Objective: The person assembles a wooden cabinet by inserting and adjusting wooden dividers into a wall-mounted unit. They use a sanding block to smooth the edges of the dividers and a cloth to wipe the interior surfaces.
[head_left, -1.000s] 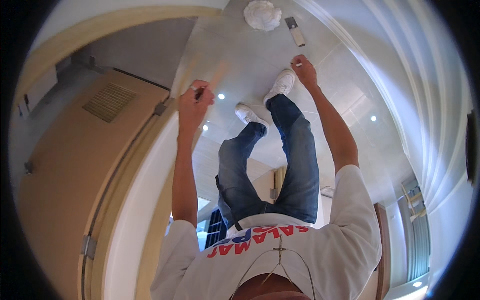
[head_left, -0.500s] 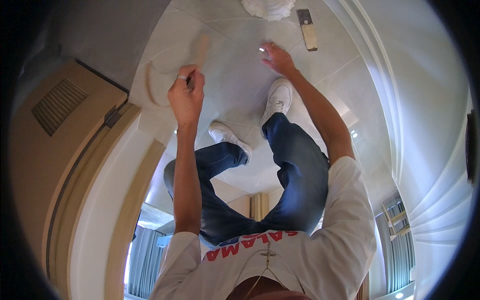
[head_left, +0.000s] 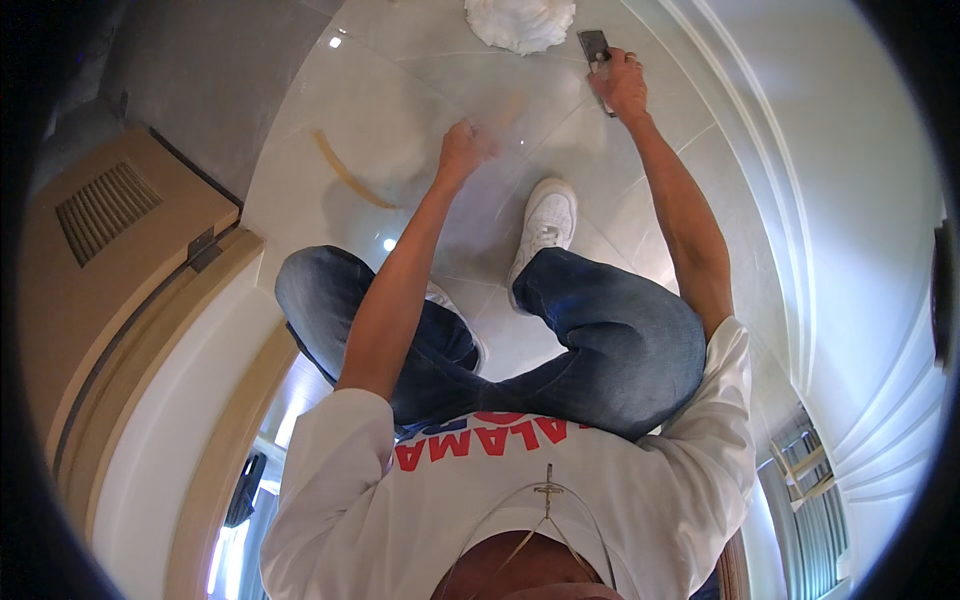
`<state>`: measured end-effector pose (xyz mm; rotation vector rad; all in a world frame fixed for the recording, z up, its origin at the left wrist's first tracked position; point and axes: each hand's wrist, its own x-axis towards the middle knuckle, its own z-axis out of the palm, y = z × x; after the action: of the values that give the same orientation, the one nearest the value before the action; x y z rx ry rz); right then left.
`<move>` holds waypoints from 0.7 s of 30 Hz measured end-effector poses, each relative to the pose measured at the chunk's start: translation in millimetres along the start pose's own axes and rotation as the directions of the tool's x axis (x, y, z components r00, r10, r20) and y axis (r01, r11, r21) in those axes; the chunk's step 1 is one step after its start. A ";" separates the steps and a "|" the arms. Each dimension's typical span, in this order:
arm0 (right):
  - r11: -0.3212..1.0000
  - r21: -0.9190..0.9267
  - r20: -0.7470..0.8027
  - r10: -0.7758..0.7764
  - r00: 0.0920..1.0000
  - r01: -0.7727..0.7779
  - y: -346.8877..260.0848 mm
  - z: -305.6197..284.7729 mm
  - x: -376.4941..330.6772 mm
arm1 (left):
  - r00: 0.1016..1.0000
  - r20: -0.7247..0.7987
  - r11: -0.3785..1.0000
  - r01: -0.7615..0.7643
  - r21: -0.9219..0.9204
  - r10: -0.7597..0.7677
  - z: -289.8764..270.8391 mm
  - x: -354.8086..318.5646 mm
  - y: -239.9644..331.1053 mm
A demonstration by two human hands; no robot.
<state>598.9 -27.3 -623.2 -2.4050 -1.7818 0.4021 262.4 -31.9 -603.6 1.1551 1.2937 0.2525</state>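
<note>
Head view: right hand [head_left: 622,85] grips scraper [head_left: 597,48] on floor tile [head_left: 400,120]; left hand [head_left: 462,148] clenched near rag [head_left: 520,22]; keep blade flat, push evenly

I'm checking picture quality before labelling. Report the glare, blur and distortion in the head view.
Head view: bright lamp glints on the glossy floor tiles; left hand smeared by motion blur, right hand on the scraper sharper; fisheye bends the door frame and the wall moulding; black vignette around the rim; lit window strip at lower left blown out.
</note>
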 end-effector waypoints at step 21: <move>0.523 0.774 0.272 0.235 0.933 -0.357 -77.0 -21.8 -146.8 | 0.948 -0.060 0.865 -0.259 0.429 0.314 0.2 -13.6 47.0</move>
<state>494.4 -142.7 -562.4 -1.9514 -0.8279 1.1590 278.4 -20.0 -558.9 1.7296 1.3207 0.2795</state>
